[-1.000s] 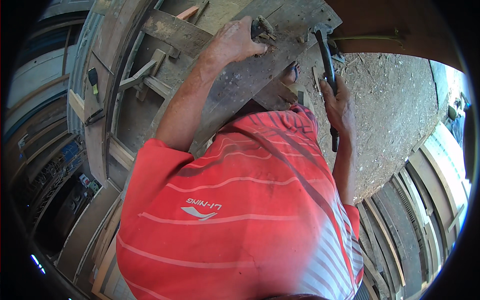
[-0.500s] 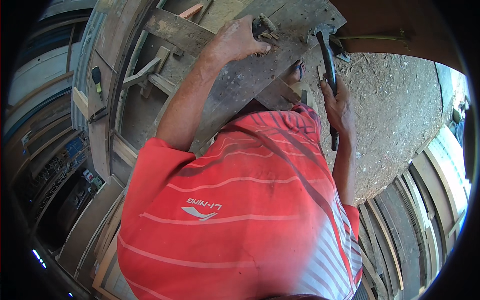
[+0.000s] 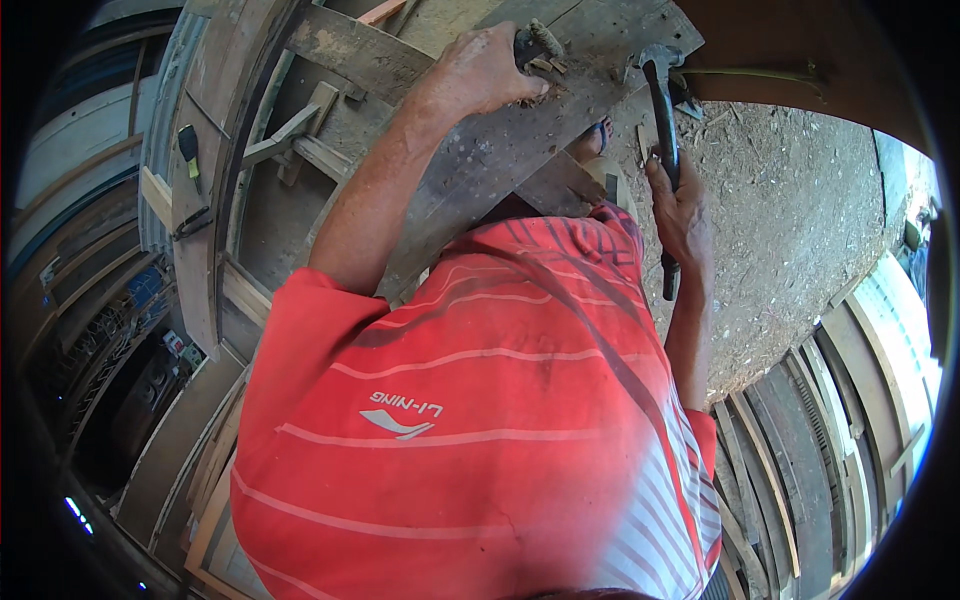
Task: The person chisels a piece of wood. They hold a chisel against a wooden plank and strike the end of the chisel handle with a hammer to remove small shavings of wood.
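My right hand (image 3: 682,205) is closed round the black handle of a hammer (image 3: 660,105). The hammer's metal head points away from me, near the far right corner of the wooden bench (image 3: 460,165). Over the bench, my left hand (image 3: 482,72) is wrapped round a dark tool handle (image 3: 538,42) with a frayed, pale end. The lower part of that tool is hidden by my fingers. Wood chips (image 3: 550,68) lie just beside my left thumb.
A dark-handled tool (image 3: 189,155) rests on an upright plank at the left. Boards (image 3: 790,480) stand or lie in rows at the lower right. Shavings cover the ground (image 3: 790,200). A brown panel (image 3: 800,50) borders the far right, and a foot shows below the bench edge.
My left hand and the handle in it appear slightly further right. The hammer's head has also shifted slightly right. Both grips are unchanged.
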A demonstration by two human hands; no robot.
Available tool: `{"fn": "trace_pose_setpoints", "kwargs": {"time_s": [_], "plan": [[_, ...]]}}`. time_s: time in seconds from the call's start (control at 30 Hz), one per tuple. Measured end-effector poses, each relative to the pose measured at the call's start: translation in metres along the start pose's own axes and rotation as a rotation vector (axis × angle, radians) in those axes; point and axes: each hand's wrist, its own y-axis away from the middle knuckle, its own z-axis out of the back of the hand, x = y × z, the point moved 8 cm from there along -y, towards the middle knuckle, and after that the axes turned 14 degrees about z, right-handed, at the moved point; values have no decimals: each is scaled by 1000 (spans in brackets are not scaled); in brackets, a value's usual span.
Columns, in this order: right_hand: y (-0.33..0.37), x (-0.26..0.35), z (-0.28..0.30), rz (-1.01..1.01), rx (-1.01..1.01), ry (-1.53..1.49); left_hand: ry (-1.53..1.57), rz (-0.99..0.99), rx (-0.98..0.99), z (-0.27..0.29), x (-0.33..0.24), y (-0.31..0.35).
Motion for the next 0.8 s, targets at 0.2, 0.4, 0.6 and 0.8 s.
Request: {"fn": "trace_pose_setpoints", "kwargs": {"time_s": [0.2, 0.4, 0.6, 0.8], "plan": [[-1, 3, 0, -51, 48, 18, 95, 4, 89, 10, 7, -5], [0, 2, 0, -46, 39, 46, 200, 0, 158, 13, 12, -5], [0, 3, -1, -36, 40, 54, 103, -100, 58, 4, 9, -1], [-1, 11, 1, -47, 56, 88, 110, -32, 197, 10, 11, 0]]}}
